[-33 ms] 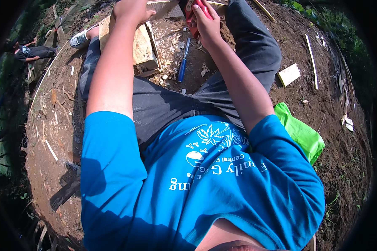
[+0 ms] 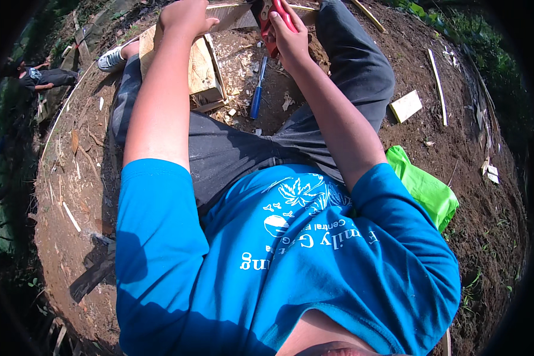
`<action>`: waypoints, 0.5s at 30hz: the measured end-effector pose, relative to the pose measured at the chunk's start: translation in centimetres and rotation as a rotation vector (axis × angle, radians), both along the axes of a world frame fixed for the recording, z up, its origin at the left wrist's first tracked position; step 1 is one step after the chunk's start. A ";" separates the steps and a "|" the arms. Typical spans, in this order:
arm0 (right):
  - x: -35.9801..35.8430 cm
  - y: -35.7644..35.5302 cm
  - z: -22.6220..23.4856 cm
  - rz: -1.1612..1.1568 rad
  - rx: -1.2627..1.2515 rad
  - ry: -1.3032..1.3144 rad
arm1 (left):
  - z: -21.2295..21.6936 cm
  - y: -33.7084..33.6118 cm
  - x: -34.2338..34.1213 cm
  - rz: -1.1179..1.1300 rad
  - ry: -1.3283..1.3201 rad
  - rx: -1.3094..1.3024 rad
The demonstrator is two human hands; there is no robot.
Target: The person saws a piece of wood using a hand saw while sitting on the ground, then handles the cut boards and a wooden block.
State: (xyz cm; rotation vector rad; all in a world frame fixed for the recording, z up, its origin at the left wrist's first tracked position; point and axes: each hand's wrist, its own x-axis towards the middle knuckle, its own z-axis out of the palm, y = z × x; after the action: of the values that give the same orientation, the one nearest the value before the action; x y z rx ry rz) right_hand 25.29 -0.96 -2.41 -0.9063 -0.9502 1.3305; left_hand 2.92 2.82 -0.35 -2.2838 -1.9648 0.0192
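Note:
At the top edge, my right hand [image 2: 292, 37] is closed round the red handle [image 2: 269, 24] of a handsaw. Its blade [image 2: 234, 18] points left, toward my left hand, and lies against a wooden board [image 2: 249, 22] that runs across between my legs. My left hand [image 2: 185, 18] is at the board's left end, thumb stretched toward the blade; its other fingers curl over the wood, partly cut off by the frame. Below the hands, a blue-handled chisel [image 2: 257, 98] lies on the ground beside a pale wooden block [image 2: 203, 70].
Wood shavings [image 2: 237, 71] cover the soil between my legs. On the right lie a flat wood offcut [image 2: 406, 107], a thin strip [image 2: 438, 86] and a bright green bag [image 2: 421, 187]. A dark piece of wood [image 2: 92, 277] is at lower left. Another person [image 2: 44, 77] sits far left.
My right hand and the saw have shifted slightly left and down. My left hand stays in place at the board. The whole view has moved a little.

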 end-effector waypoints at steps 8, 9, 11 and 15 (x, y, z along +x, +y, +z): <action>1.8 1.9 -3.4 -0.020 -0.052 -0.186 | -0.7 1.0 0.1 0.008 0.017 -0.108; 2.1 2.1 -3.2 -0.009 -0.062 -0.181 | -0.4 1.0 0.2 0.004 0.017 -0.110; 2.2 1.9 -2.9 -0.019 -0.072 -0.152 | 0.2 0.6 0.4 -0.013 0.020 -0.107; 2.0 -0.6 -3.5 -0.096 -0.060 -0.135 | -0.2 -1.4 0.7 -0.082 0.020 -0.043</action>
State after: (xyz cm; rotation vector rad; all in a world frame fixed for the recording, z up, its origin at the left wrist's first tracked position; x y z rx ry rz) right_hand 27.27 -1.57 -5.88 -1.0859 -0.9617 1.2338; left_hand 3.62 1.47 -0.60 -2.3794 -1.8776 0.0760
